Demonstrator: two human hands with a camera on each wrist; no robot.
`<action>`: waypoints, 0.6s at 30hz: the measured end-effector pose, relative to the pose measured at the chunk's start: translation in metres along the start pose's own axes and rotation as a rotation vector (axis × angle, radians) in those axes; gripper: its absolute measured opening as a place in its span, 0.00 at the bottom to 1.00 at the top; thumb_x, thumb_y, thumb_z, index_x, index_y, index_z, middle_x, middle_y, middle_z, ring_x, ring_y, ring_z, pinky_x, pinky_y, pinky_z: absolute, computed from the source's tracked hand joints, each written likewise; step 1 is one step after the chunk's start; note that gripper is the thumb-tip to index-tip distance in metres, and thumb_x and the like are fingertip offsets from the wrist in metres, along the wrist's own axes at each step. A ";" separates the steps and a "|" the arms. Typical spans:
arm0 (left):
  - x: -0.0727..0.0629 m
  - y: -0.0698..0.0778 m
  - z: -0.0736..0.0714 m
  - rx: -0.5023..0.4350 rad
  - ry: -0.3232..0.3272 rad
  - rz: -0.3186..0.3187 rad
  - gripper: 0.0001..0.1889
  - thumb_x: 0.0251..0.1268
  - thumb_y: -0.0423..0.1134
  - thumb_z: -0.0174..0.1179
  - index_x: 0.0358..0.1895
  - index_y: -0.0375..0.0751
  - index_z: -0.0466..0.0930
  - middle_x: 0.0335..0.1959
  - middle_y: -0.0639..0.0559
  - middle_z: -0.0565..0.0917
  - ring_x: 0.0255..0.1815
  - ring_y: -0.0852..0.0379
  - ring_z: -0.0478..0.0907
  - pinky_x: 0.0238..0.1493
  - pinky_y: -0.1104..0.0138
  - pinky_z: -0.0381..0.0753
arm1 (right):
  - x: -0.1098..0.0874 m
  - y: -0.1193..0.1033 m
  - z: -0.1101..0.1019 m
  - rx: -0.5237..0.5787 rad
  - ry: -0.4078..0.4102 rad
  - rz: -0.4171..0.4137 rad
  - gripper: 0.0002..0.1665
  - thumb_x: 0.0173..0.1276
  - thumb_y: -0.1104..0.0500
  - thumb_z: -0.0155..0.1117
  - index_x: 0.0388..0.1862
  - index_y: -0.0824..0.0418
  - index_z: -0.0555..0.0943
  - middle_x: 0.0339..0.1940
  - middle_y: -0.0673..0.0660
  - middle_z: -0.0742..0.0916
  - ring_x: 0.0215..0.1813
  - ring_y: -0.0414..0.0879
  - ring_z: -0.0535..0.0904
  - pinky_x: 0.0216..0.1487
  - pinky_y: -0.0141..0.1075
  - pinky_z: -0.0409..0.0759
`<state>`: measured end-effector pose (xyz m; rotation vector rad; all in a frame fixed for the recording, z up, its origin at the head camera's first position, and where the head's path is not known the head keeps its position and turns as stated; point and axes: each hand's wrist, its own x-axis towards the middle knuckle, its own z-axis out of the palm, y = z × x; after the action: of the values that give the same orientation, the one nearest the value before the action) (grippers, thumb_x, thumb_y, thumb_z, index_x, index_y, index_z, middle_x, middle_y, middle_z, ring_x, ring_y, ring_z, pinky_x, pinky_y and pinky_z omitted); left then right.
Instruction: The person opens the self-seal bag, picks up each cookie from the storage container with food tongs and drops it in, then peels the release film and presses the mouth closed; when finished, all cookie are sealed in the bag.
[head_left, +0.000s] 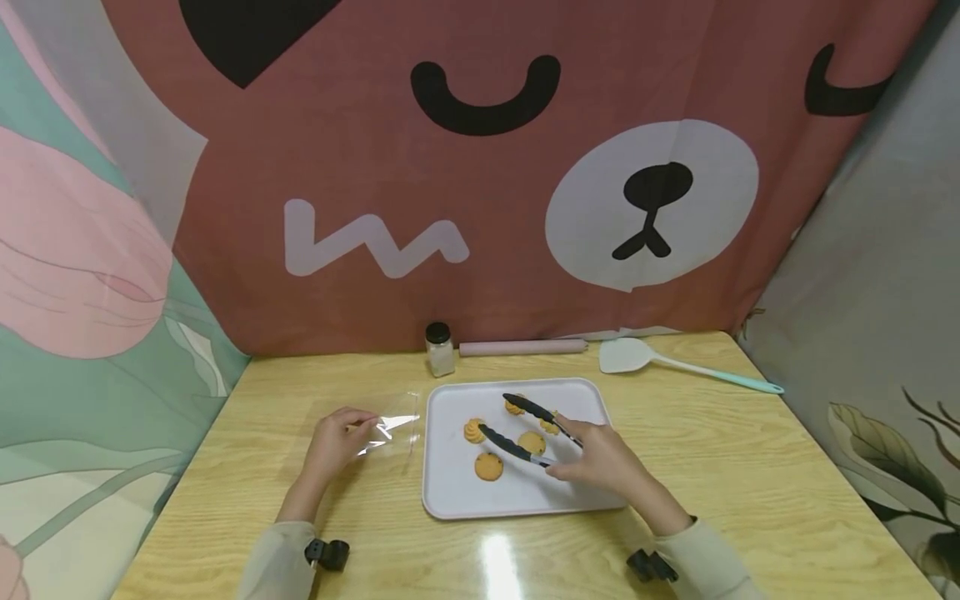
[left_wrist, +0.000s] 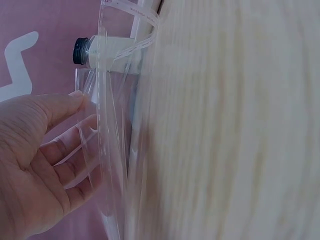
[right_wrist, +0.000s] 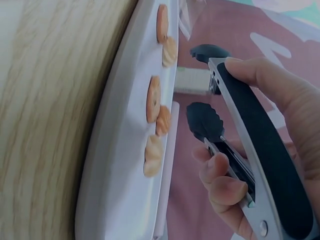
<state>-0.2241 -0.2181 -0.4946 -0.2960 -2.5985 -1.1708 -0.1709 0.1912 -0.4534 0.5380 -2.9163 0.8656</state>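
Note:
My left hand pinches the edge of a clear plastic bag between thumb and fingers, left of the tray. A printed strip runs along the bag's top edge in the left wrist view. With my right hand I grip black-tipped metal tongs, thumb on one arm and fingers curled round the other. The tong tips are spread apart over the white tray, with nothing between them. On the tray lie several cookies, among them a round flat cookie and a swirled cookie.
Behind the tray stands a small jar with a black lid. Beside it lies a pink rolling pin, then a white spatula with a mint handle at the back right. A printed cloth hangs behind the wooden table.

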 end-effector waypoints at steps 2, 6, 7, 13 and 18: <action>-0.001 0.000 0.000 0.002 0.001 -0.004 0.03 0.58 0.31 0.65 0.34 0.36 0.86 0.35 0.43 0.86 0.40 0.45 0.81 0.44 0.52 0.79 | 0.002 -0.002 0.002 -0.005 -0.022 -0.004 0.48 0.44 0.45 0.78 0.61 0.68 0.73 0.53 0.67 0.82 0.54 0.59 0.79 0.49 0.47 0.80; -0.002 0.001 -0.001 0.007 0.004 -0.005 0.03 0.58 0.31 0.66 0.34 0.37 0.87 0.35 0.44 0.86 0.40 0.45 0.81 0.44 0.52 0.79 | 0.005 -0.008 0.005 -0.018 -0.052 -0.008 0.46 0.44 0.46 0.79 0.60 0.68 0.75 0.43 0.66 0.86 0.35 0.50 0.83 0.33 0.36 0.79; -0.002 0.001 -0.001 0.011 0.003 -0.004 0.03 0.58 0.31 0.66 0.34 0.37 0.87 0.35 0.44 0.86 0.40 0.46 0.81 0.44 0.52 0.79 | 0.006 -0.009 0.005 -0.014 -0.061 -0.006 0.46 0.44 0.47 0.79 0.60 0.68 0.75 0.36 0.64 0.87 0.28 0.46 0.79 0.27 0.33 0.75; -0.004 0.003 -0.004 0.023 0.003 0.010 0.03 0.57 0.31 0.66 0.34 0.36 0.87 0.35 0.43 0.86 0.40 0.45 0.81 0.43 0.52 0.79 | 0.011 -0.017 0.008 0.023 -0.109 0.015 0.44 0.46 0.49 0.78 0.61 0.68 0.75 0.07 0.44 0.69 0.13 0.36 0.49 0.14 0.27 0.54; -0.004 0.002 -0.005 0.022 0.000 0.028 0.03 0.57 0.31 0.66 0.34 0.36 0.87 0.35 0.44 0.86 0.39 0.46 0.81 0.42 0.53 0.79 | 0.015 -0.021 0.010 0.043 -0.138 0.047 0.44 0.46 0.50 0.78 0.60 0.68 0.75 0.05 0.42 0.64 0.12 0.35 0.50 0.13 0.25 0.55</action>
<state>-0.2188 -0.2206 -0.4913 -0.3275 -2.5968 -1.1321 -0.1771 0.1643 -0.4488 0.5554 -3.0525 0.9350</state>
